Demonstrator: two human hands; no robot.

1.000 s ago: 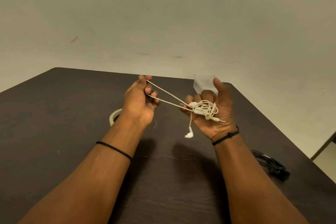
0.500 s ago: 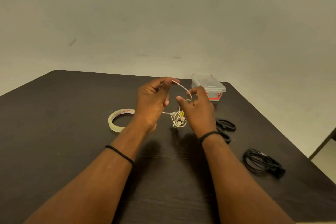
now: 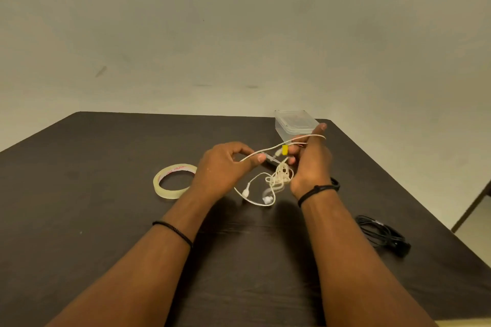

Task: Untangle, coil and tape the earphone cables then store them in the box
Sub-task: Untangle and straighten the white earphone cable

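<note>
Two hands hold one tangled white earphone cable above the desk: left hand pinches a strand, right hand grips the tangle. One tape roll lies left, one black coiled cable right, one clear box far.

The right hand covers the near right corner of the clear box and all but a dark sliver of something beside the wrist, too little to name. Where the white earphone cable runs behind that hand's fingers, its path is hidden, and the tangle under the hands is too fine to trace strand by strand. The red print on the tape roll is too small to read, and the table is cut off at the left, right and near edges.
</note>
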